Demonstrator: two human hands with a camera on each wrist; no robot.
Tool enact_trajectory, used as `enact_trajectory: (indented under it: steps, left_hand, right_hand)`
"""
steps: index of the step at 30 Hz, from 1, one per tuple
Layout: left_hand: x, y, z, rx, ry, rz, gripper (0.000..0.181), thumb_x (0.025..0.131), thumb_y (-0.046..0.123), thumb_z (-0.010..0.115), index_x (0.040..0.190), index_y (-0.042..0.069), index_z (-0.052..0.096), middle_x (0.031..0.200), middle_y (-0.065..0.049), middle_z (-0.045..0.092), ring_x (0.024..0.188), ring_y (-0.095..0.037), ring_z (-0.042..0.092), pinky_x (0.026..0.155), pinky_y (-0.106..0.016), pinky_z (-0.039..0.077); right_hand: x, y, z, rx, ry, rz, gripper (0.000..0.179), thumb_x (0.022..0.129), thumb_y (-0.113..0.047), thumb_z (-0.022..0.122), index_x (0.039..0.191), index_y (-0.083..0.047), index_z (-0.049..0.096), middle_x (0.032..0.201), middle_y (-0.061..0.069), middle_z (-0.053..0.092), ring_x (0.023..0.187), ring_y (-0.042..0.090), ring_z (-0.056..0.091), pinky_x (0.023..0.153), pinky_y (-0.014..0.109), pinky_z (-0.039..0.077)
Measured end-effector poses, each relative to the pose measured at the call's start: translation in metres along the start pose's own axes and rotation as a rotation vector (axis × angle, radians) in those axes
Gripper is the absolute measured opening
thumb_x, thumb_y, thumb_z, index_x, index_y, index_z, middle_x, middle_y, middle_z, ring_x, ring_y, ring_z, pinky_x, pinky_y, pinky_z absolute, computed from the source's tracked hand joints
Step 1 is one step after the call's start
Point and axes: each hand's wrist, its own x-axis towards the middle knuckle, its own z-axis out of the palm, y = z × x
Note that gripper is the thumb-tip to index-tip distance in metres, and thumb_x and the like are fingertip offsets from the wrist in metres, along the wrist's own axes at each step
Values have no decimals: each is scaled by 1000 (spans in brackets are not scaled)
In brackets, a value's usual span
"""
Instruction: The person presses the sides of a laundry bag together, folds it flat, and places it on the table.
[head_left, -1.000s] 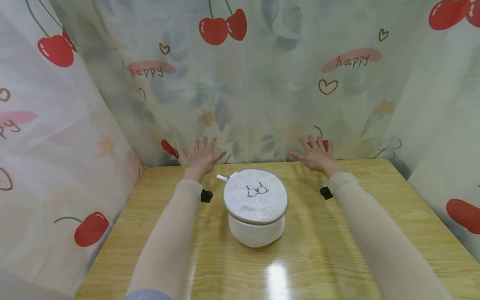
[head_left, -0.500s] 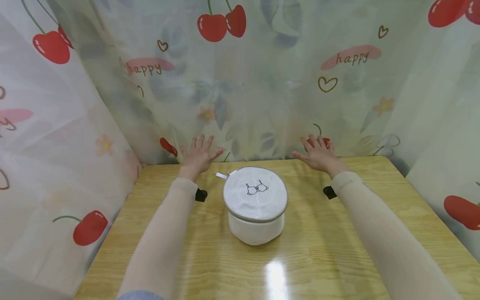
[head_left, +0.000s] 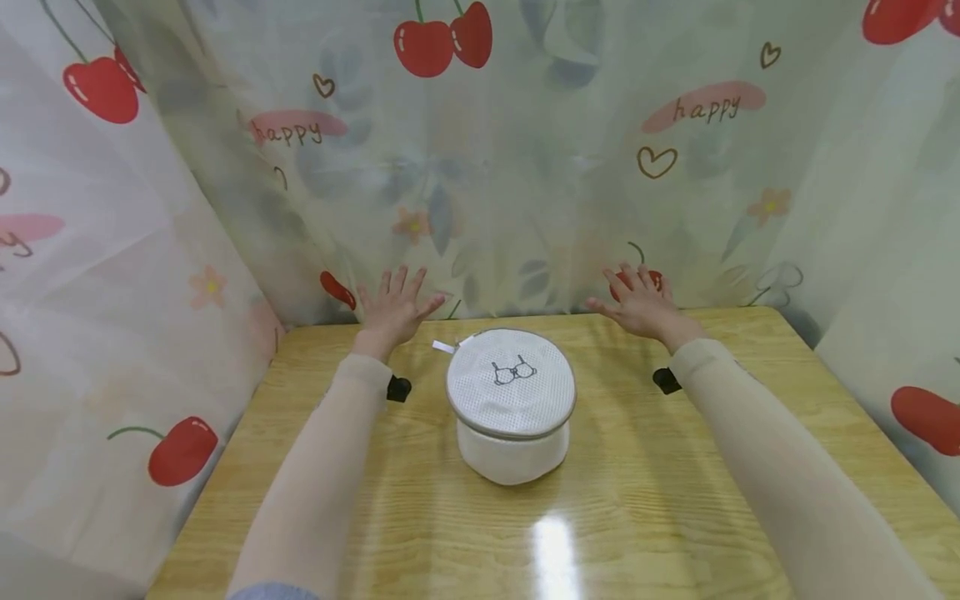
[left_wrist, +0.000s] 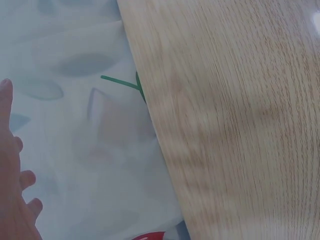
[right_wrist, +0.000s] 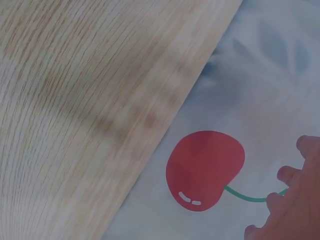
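Observation:
A round white mesh laundry bag [head_left: 512, 392] with a bra drawing on its lid stands upright in the middle of the table. Its zip edge runs around the lid, and a white tab [head_left: 442, 347] sticks out at the back left. My left hand [head_left: 392, 315] is held out beyond the bag on the left, fingers spread, holding nothing. On the right, my right hand [head_left: 643, 308] reaches out the same way, also with spread fingers and nothing in it. Both hands are apart from the bag. The wrist views show only parts of the left hand [left_wrist: 12, 185] and right hand [right_wrist: 295, 205].
The wooden table [head_left: 622, 500] ends at a back edge below the hands. A patterned curtain [head_left: 510, 167] with cherries and "happy" prints hangs behind it and along both sides. Black pieces, likely the wrist cameras, show under the left wrist [head_left: 399, 388] and right wrist [head_left: 666, 381].
The hands have drifted a little farther apart, the left one to the left and the right one to the right. The bag has stayed in place on the table.

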Motion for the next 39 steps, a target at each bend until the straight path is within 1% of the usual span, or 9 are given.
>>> enact_trajectory:
  steps: [4, 9, 12, 16, 23, 26, 30, 33, 39]
  left_hand:
    - [1, -1, 0, 19, 4, 18, 83, 105, 71, 30, 170, 23, 12, 175, -15, 4, 159, -42, -1, 116, -78, -2]
    - [-1, -2, -3, 39, -1, 19, 83, 105, 71, 30, 170, 23, 11, 174, -15, 5, 159, -42, 1, 116, -78, 0]
    - [-2, -1, -4, 39, -3, 20, 82, 105, 71, 29, 170, 24, 11, 175, -14, 5, 159, -41, 1, 116, -78, 1]
    - [-5, 0, -4, 22, 0, 30, 82, 105, 71, 28, 170, 24, 11, 175, -14, 6, 159, -41, 1, 116, -78, -1]
    - [-20, 5, -12, -21, 15, 70, 81, 106, 69, 30, 169, 21, 15, 173, -16, 11, 158, -43, 6, 116, -79, 0]
    - [-21, 3, -13, -59, 7, 92, 85, 104, 73, 29, 169, 21, 15, 174, -17, 10, 158, -43, 5, 115, -79, -2]
    - [-24, 2, -14, -81, -5, 100, 83, 105, 71, 31, 169, 22, 15, 174, -16, 8, 159, -42, 4, 115, -79, -2]
    - [-29, 1, -14, -74, -12, 106, 78, 107, 66, 33, 169, 22, 14, 174, -15, 9, 159, -42, 5, 115, -78, -3]
    - [-35, 2, -15, -86, -32, 136, 79, 107, 66, 32, 169, 22, 13, 174, -16, 8, 158, -43, 6, 114, -80, -5]
  right_hand:
    - [-6, -3, -3, 1, -1, 0, 104, 96, -83, 31, 169, -13, 10, 172, 24, -5, 155, 50, -10, 116, 74, -12]
    - [-12, -9, -7, -17, 0, -12, 93, 103, -73, 35, 168, -11, 11, 172, 24, -3, 156, 50, -7, 117, 74, -8]
    - [-14, -11, -9, -14, -2, -14, 90, 105, -69, 37, 168, -10, 11, 172, 25, -3, 156, 51, -7, 117, 74, -9]
    - [-14, -8, -6, 16, 8, -36, 93, 103, -71, 37, 168, -10, 11, 172, 25, -3, 155, 52, -8, 116, 74, -13]
    - [-11, 1, 0, 36, 5, -79, 102, 98, -81, 34, 168, -12, 11, 172, 25, -2, 155, 52, -8, 115, 74, -13]
    - [-17, -2, -1, 50, 15, -107, 100, 99, -79, 34, 168, -10, 11, 172, 26, 1, 156, 51, -8, 115, 74, -12]
    - [-24, -8, -3, 61, 25, -141, 95, 103, -73, 36, 168, -10, 12, 171, 28, 4, 156, 50, -8, 115, 75, -11]
    - [-26, -10, -1, 78, 23, -162, 93, 103, -72, 37, 168, -11, 12, 171, 28, 5, 156, 49, -8, 115, 75, -12]
    - [-30, -14, -2, 66, 10, -169, 91, 103, -72, 37, 169, -15, 12, 172, 24, 5, 157, 46, -6, 118, 73, -7]
